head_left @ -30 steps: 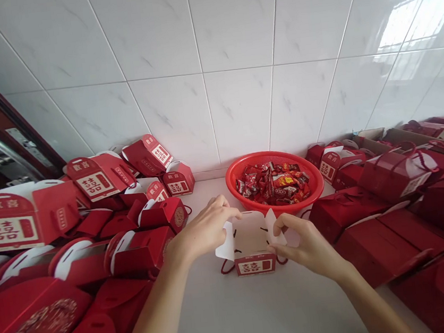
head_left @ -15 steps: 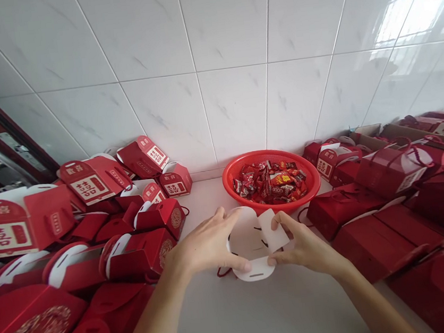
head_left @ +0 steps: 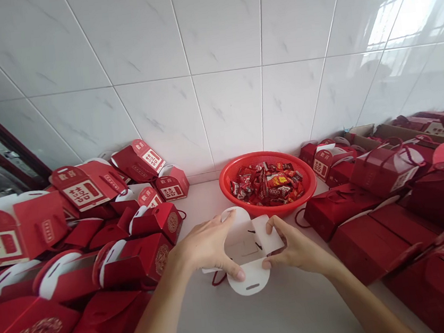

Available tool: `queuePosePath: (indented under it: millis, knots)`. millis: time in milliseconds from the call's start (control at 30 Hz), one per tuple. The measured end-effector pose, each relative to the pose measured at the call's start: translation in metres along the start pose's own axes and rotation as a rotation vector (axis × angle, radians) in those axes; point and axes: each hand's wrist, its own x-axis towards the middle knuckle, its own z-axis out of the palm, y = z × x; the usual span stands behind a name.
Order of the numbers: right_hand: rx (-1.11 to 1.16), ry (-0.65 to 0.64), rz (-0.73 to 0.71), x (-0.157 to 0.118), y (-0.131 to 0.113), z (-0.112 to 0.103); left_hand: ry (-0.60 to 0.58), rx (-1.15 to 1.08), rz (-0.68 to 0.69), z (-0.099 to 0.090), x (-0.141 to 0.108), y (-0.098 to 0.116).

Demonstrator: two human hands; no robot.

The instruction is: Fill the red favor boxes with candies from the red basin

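An open paper gift box (head_left: pixel 238 242), its white inside facing up, stands on the white surface between my hands. My left hand (head_left: pixel 205 246) is curved around the left side, with the thumb pressed on the near slotted flap and the fingers by the far flap. On the other side my right hand (head_left: pixel 295 246) grips the white right side flap, its thumb at the near right corner. Dark cord shows at slots inside, and a red cord loop (head_left: pixel 219 279) sticks out at the lower left. No candy is visible in the box.
Behind the box is a red plastic basket (head_left: pixel 229 200) with wrapped candies (head_left: pixel 274 182). Red gift boxes (head_left: pixel 136 259) are crowded on the left, some with open tops. More red boxes (head_left: pixel 342 203) with cord handles line the right. A tiled wall (head_left: pixel 232 112) rises behind.
The near flap has folded further outward and down towards me, with my left thumb on it. A white flap edge now shows beneath my left hand. The view has shifted slightly.
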Motion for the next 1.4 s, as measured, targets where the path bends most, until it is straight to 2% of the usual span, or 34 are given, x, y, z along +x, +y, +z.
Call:
queuePosePath:
  millis: [233,400,633,767,900,1000,1233,1300,1400]
  knots:
    - [0.013,0.014,-0.012,0.002,0.001,-0.002,-0.014,0.026,-0.012,-0.002,0.007,-0.001]
    - [-0.036,0.062,-0.009,0.003,0.004,-0.003,0.047,0.032,0.028,-0.001,0.012,-0.002]
    - [-0.105,0.096,-0.144,0.002,0.0,-0.005,0.056,0.007,0.041,-0.002,0.007,-0.004]
    - [-0.155,0.149,-0.177,0.001,-0.002,-0.005,0.076,0.002,0.121,-0.002,0.002,-0.008]
    - [-0.216,0.248,-0.231,0.002,-0.004,-0.006,0.117,-0.012,0.211,-0.005,0.0,-0.01]
    - [-0.178,0.339,-0.28,0.003,-0.003,-0.008,0.158,-0.04,0.24,-0.009,0.0,-0.006]
    - [-0.179,0.698,-0.429,0.007,0.008,-0.013,0.284,-0.13,0.216,-0.009,0.006,0.0]
    - [-0.204,0.776,-0.489,0.012,0.005,-0.016,0.333,-0.197,0.228,-0.008,0.009,-0.001]
    - [-0.226,0.788,-0.549,0.027,-0.012,-0.024,0.394,-0.277,0.272,-0.009,0.015,-0.003]
